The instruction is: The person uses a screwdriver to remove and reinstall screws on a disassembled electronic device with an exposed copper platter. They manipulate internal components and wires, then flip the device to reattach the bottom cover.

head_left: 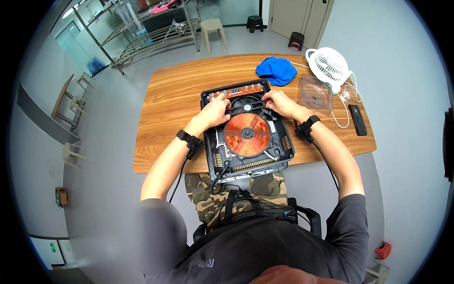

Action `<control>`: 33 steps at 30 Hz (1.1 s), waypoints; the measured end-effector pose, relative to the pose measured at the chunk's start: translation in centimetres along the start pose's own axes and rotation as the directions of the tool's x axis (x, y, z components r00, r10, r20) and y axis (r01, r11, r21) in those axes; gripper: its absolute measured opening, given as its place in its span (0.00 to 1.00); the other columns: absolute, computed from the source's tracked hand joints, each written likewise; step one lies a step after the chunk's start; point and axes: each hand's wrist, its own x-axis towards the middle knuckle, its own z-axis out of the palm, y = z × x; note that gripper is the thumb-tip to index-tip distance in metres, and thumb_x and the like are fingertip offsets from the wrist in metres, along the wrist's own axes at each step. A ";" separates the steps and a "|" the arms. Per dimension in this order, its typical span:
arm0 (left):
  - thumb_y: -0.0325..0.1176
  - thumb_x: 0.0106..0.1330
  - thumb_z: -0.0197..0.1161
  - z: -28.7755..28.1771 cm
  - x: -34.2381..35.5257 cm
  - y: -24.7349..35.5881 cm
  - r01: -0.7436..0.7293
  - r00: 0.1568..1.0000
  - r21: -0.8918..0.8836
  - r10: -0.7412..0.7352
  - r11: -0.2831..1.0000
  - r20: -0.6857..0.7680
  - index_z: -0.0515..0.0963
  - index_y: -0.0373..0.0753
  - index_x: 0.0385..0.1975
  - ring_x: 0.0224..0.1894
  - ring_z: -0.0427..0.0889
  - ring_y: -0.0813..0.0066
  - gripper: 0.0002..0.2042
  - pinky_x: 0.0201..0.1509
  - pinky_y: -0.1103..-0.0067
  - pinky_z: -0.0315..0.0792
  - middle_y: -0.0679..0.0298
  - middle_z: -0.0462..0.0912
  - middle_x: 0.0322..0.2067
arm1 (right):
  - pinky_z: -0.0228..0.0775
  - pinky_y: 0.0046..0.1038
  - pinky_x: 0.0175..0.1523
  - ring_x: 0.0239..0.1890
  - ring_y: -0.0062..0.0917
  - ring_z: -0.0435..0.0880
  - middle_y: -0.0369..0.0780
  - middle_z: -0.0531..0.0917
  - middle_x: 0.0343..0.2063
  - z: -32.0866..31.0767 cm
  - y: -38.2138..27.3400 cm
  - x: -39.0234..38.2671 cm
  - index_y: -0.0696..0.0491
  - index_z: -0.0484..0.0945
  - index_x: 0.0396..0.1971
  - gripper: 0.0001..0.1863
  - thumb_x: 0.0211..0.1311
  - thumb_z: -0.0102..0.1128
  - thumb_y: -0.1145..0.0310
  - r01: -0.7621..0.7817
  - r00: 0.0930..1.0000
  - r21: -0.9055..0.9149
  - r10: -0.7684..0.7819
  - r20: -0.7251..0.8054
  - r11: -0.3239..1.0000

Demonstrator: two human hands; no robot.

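Black fan (247,107) sits between left hand (216,111) and right hand (281,103); whether their fingers grip, I cannot tell.

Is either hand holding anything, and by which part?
It cannot be told for certain: the left hand and right hand flank the black fan.

The brown wood-grain counter (175,94) supported an opened black rectangular appliance (247,142), which overhung the near edge. A crumpled blue cloth (276,71), clear plastic tray (306,86), white round-caged fan (328,65) and black oblong object (357,120) lay beyond and rightward.
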 end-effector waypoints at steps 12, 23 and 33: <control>0.26 0.55 0.74 0.6 0.1 -1.3 -0.040 0.995 -0.066 0.033 0.997 -0.091 0.83 0.29 0.40 0.38 0.81 0.64 0.14 0.49 0.71 0.80 0.54 0.73 0.45 | 0.80 0.34 0.50 0.43 0.38 0.89 0.51 0.88 0.36 -0.4 -0.2 0.6 0.65 0.81 0.46 0.15 0.58 0.65 0.82 -0.099 0.992 0.008 0.098 0.075 0.995; 0.26 0.55 0.74 0.8 -0.1 -1.1 -0.026 0.994 -0.179 0.006 0.984 -0.108 0.84 0.29 0.41 0.40 0.81 0.64 0.15 0.49 0.72 0.79 0.55 0.76 0.41 | 0.81 0.29 0.47 0.38 0.30 0.89 0.48 0.88 0.32 -0.9 -0.6 0.5 0.67 0.80 0.46 0.14 0.59 0.62 0.81 -0.085 0.992 0.013 0.083 0.092 0.996; 0.26 0.52 0.75 2.6 -0.5 -1.2 -0.051 0.963 -0.089 0.025 0.995 -0.269 0.86 0.29 0.40 0.45 0.82 0.53 0.15 0.52 0.67 0.78 0.51 0.79 0.41 | 0.81 0.31 0.48 0.40 0.32 0.89 0.48 0.88 0.34 -0.6 -0.6 0.2 0.67 0.80 0.46 0.13 0.61 0.62 0.81 -0.076 0.994 -0.016 0.077 0.074 0.997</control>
